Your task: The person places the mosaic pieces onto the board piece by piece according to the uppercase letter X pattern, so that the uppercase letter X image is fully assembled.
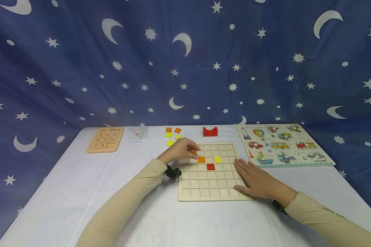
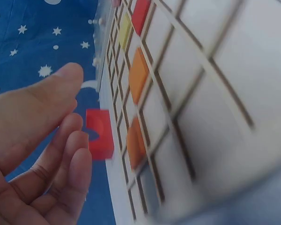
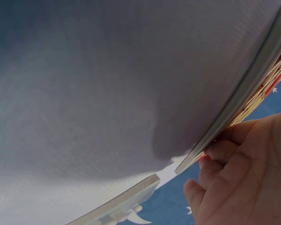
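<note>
A square wooden grid board (image 1: 216, 194) lies on the white table. On it are a red tile (image 1: 211, 167), a yellow tile (image 1: 217, 159) and an orange tile (image 1: 201, 160). A second orange tile (image 2: 135, 144) sits on the grid by my left hand (image 1: 183, 149), partly covered by the fingers in the head view. In the left wrist view, loosely bent fingers and thumb stand apart from that tile and hold nothing. My right hand (image 1: 258, 179) rests with extended fingers on the board's right edge; the right wrist view shows its fingers touching that edge.
Behind the board stand a red notched block (image 1: 210, 132) and several loose orange and yellow tiles (image 1: 170, 143). At left lie a wooden number puzzle (image 1: 94, 150) and a coloured pattern card (image 1: 136, 134). A picture puzzle board (image 1: 284, 138) lies at right.
</note>
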Motion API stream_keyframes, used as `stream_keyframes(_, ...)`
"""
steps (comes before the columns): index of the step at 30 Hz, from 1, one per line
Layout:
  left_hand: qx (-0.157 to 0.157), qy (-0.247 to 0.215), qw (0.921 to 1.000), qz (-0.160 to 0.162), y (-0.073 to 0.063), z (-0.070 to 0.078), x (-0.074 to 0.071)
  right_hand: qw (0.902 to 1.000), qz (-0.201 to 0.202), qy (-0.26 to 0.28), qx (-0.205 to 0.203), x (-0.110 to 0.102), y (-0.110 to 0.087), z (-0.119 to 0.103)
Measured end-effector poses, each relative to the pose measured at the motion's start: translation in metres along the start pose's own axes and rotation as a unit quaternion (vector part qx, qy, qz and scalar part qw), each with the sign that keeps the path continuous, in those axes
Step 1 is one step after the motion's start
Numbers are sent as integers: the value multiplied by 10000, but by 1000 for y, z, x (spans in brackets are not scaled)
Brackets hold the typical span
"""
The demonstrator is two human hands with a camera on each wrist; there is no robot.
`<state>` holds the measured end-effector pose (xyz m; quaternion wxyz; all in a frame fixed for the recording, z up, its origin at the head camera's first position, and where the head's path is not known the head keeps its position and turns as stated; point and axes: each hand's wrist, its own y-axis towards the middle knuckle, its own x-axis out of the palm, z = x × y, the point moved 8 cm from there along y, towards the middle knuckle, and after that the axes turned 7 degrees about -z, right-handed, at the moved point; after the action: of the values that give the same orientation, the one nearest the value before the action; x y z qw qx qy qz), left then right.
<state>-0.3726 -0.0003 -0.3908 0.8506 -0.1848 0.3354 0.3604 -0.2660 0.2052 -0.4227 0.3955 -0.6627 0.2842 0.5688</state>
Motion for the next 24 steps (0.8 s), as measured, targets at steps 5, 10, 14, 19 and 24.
stream_keyframes(5,-106,-87,9998,167,-12,-11,-13,10000,-3,13,13,2,1,2)
stream_keyframes(10,-205,-127,9991,351,-23,-26,-26,10000,-3,3,4,3,2,3)
stream_keyframes(14,-224,-151,9982,531,-31,-35,-39,10000,-11,-18,-2,4,3,4)
stream_keyframes(19,-265,-117,9968,740,-37,-48,-53,10000,-21,-13,-9,4,3,4)
stream_keyframes(24,-314,-81,9951,939,-39,-63,-64,10000,-31,13,-5,3,2,4)
